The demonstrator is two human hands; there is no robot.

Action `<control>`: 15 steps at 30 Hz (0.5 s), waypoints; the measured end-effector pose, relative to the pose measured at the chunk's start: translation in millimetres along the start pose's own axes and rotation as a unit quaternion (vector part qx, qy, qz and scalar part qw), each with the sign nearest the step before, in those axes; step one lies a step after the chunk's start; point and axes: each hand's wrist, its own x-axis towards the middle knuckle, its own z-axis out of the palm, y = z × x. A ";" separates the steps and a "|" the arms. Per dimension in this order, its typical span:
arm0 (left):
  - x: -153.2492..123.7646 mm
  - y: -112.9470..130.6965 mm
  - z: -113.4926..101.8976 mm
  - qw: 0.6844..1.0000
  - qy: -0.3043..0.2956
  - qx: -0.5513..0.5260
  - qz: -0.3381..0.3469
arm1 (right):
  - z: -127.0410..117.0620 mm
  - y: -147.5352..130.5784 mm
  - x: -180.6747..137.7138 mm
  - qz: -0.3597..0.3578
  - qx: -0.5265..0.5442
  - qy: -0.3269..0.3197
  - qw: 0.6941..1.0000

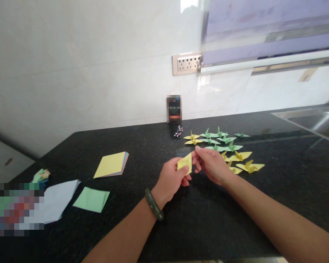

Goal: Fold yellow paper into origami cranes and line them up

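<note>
Yellow paper [185,163], folded down to a small pointed shape, sits between the person's 2 hands, held just above the black speckled desk [208,219]. The left hand [171,179] is closed on its lower part, thumb across the front and fingers curled behind; a dark green bangle [154,204] rings that wrist. The right hand [212,165] pinches the upper tip, thumb and forefinger pressed together on the paper. Both hands are clamped on the same piece, and it lies directly between them. Its long axis runs from the lower left, inside the left hand's grip, up to the point at the right hand's fingertips. The left hand carries more of it; the right has only the tip.

Just beyond the right hand, a cluster of folded paper cranes [224,148] stands on the desk, some yellow, some green, set close together. The nearest yellow ones are partly hidden behind that hand. Well off to the left lie a stack of coloured squares [111,165] with yellow on top, a green folded sheet [91,199] and a pale sheet [59,199]. A wall socket [186,64] sits on the tiled wall behind, and a steel sink [312,120] is at the far right.
</note>
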 end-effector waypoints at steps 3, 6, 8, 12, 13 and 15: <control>0.2 -0.4 0.3 1.000 0.011 -0.005 0.004 | 0.1 0.7 -1.7 -0.002 -0.077 -0.023 0.997; -0.2 -0.4 1.0 1.000 0.009 -0.005 0.003 | 0.2 1.6 -4.0 -0.008 -0.145 -0.017 0.989; -0.4 -0.1 1.2 1.000 0.007 0.000 0.006 | 0.0 1.4 -5.0 -0.022 -0.171 -0.005 0.985; -0.3 1.0 0.9 1.000 0.009 0.004 0.011 | -0.8 0.8 -5.1 -0.041 -0.189 0.000 0.981; -0.2 1.4 0.8 1.000 0.008 0.004 0.010 | -0.9 0.8 -4.9 -0.042 -0.183 -0.001 0.982; -0.3 2.3 0.9 1.000 0.010 0.002 0.007 | -0.8 1.0 -4.3 -0.041 -0.161 -0.004 0.986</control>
